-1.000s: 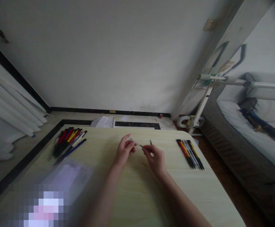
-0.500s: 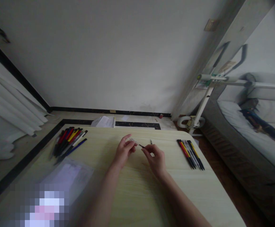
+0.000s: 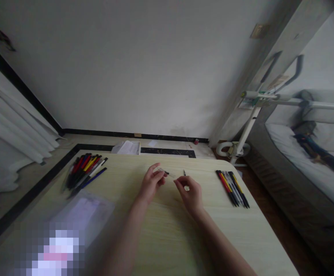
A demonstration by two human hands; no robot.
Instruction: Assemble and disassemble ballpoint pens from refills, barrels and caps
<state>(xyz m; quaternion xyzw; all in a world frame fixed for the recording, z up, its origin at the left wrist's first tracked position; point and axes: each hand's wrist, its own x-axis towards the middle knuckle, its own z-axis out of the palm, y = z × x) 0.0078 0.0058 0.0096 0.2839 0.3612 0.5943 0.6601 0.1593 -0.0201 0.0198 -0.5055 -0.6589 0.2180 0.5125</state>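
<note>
My left hand (image 3: 153,181) is closed around a clear pen barrel (image 3: 161,170), its thumb and fingers pinching it above the table. A thin pen refill (image 3: 171,175) with a dark section spans the gap between my hands. The thumb and index finger of my right hand (image 3: 190,190) are pinched together at the refill's pale far end. Just beyond the right hand, a small dark pen part (image 3: 184,172) lies on the table, its lower end hidden by the fingers.
On the table (image 3: 167,234), a heap of mixed pens (image 3: 86,170) sits at left, near a clear plastic bag (image 3: 97,207). Several pens (image 3: 232,188) lie side by side at right. White exercise equipment (image 3: 249,126) and a sofa (image 3: 287,161) stand beyond the table's right edge.
The refill's dark section has shifted left, from beside my right fingertips to close by my left hand. The right hand stays pinched and has barely moved.
</note>
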